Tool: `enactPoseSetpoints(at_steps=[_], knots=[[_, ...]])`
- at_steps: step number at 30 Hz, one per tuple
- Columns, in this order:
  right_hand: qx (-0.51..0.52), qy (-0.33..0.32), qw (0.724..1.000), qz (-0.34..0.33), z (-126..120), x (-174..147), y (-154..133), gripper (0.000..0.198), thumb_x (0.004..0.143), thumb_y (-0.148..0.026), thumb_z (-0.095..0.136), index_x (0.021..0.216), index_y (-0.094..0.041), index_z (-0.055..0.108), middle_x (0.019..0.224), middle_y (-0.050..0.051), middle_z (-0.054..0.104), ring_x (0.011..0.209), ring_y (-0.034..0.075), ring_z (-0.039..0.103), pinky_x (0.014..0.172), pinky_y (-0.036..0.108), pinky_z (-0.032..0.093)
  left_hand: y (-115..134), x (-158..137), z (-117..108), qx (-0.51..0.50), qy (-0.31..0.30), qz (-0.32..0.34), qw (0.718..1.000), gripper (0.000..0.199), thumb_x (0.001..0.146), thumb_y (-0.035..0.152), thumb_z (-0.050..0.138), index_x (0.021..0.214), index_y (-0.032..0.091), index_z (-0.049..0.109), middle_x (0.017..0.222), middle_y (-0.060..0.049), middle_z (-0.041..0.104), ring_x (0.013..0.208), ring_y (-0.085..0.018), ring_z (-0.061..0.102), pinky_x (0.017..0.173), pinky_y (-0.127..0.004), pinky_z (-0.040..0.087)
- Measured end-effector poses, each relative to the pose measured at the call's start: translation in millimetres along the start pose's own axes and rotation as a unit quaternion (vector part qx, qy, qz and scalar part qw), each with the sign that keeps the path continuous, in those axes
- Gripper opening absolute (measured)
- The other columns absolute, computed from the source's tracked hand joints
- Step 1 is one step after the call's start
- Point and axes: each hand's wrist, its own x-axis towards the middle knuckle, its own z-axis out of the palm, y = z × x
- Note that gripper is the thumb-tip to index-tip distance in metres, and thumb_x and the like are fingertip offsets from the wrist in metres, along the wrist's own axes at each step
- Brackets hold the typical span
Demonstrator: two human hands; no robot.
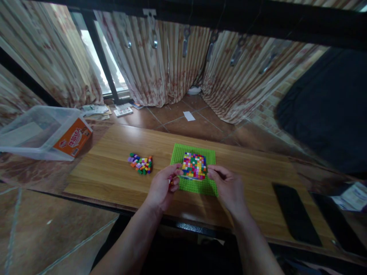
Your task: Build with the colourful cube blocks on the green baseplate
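Observation:
A block built of many-coloured toy bricks (pixel 194 166) stands on a green studded baseplate (pixel 197 187) on the wooden table. My left hand (pixel 166 183) is at the block's left side, its thumb and forefinger by the edge. A few small toy bricks (pixel 171 180) show inside its curled fingers. On the opposite side, my right hand (pixel 228 187) has thumb and forefinger pinched together at the block's right edge. What lies between those fingertips is too small to make out. Left of the baseplate lies a pile of loose bricks (pixel 140 164) in mixed colours.
A clear plastic bin (pixel 37 133) with an orange label stands at the table's left end. Toward the right lies a dark flat object (pixel 296 214). Beyond the far edge of the table (pixel 109 164) are curtains (pixel 143 65) and papers on the tiled floor.

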Motion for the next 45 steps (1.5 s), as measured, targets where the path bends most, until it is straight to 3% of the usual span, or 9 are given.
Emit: enactPoseSetpoints(at_steps=[5,17,30,37,45], knots=[[-0.074,-0.019,0.997,-0.032,1.0,-1.5,0.4,0.021,0.081,-0.035,0.059,0.087,-0.023,0.076,0.094,0.006,0.074,0.087,0.023,0.067,0.081,0.038,0.049,-4.2,0.9,-0.5,0.020,-0.001,0.014,1.000,0.025,0.071,0.023,0.069,0.091,0.008,0.064,0.066,0.001,0.057,0.043,-0.002,0.035,0.037,-0.015,0.017],[-0.104,0.034,0.994,-0.030,18.5,0.4,12.0,0.022,0.078,-0.040,0.062,0.080,-0.021,0.073,0.078,0.004,0.073,0.069,0.019,0.064,0.070,0.034,0.048,-4.4,-1.8,2.8,0.036,0.002,0.012,0.999,0.029,0.066,0.022,0.072,0.091,0.009,0.065,0.066,0.002,0.056,0.043,-0.001,0.034,0.038,-0.016,0.015],[-0.048,0.021,0.999,-0.007,11.9,2.7,9.1,0.025,0.078,-0.042,0.065,0.081,-0.019,0.073,0.078,0.006,0.074,0.072,0.021,0.067,0.068,0.034,0.051,-5.5,-0.5,0.3,0.039,-0.007,0.010,0.999,0.025,0.067,0.022,0.072,0.088,0.010,0.065,0.065,0.002,0.057,0.042,-0.001,0.033,0.038,-0.017,0.014],[0.012,0.022,0.999,0.039,13.6,9.2,17.7,0.029,0.070,-0.043,0.071,0.084,-0.017,0.071,0.077,0.005,0.073,0.070,0.019,0.066,0.068,0.034,0.052,-5.4,-0.4,0.3,0.040,-0.005,0.010,0.999,0.026,0.067,0.023,0.073,0.088,0.010,0.065,0.065,0.001,0.058,0.042,-0.001,0.034,0.038,-0.017,0.015],[0.041,0.026,0.995,0.086,17.8,9.6,19.1,0.034,0.065,-0.046,0.074,0.082,-0.017,0.069,0.071,0.004,0.070,0.063,0.017,0.062,0.053,0.027,0.046,-5.6,-0.7,0.1,0.034,-0.004,0.009,0.999,0.025,0.067,0.022,0.072,0.088,0.011,0.066,0.065,0.001,0.058,0.042,-0.001,0.034,0.038,-0.017,0.015]])
